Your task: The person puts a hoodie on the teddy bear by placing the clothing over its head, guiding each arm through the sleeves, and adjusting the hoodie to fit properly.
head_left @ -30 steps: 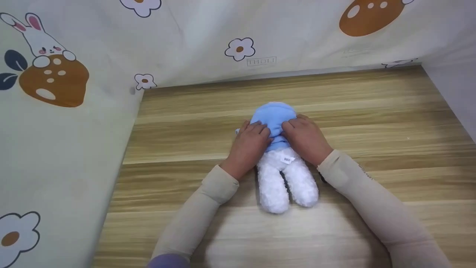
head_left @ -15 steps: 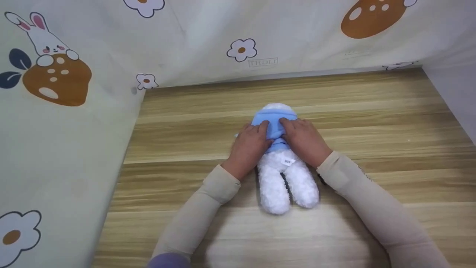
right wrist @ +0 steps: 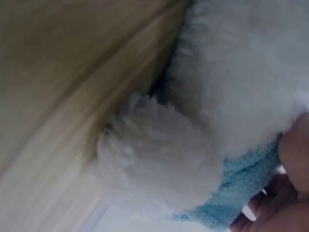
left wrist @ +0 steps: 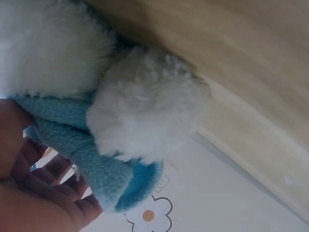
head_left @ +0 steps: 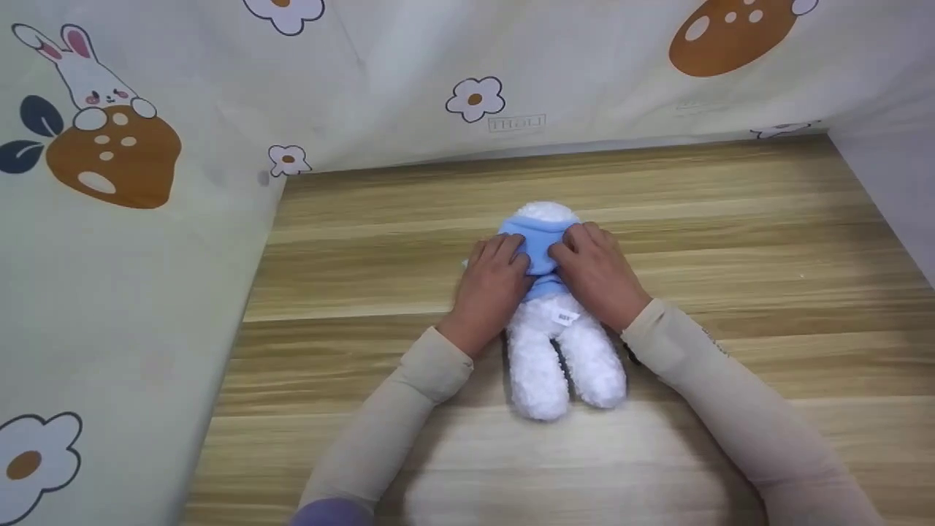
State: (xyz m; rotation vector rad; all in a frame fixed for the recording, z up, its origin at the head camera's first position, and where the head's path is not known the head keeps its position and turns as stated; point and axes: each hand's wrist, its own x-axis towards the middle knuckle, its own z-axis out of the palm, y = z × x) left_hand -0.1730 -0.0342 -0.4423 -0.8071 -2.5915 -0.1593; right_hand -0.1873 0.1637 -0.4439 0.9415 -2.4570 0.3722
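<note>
A white fluffy plush toy lies on the wooden tabletop, its two legs toward me and a small white tag at its seat. It wears a blue fleece hooded garment; the hood sits low, with white fur showing above its edge. My left hand grips the hood's left side, fingers bent over the cloth. On the opposite side my right hand pinches the hood as well. In both wrist views the blue fleece passes by the fingers, beside a round white furry part. The toy's front is hidden underneath.
The wooden tabletop carries the toy. A pale cloth printed with flowers and a rabbit rises behind the table and along its left side. Another pale panel stands at the right edge.
The hood's edge has come down from the top of the toy's head, baring white fur there. Both hands have stayed on the hood with small finger shifts; the legs have hardly moved.
</note>
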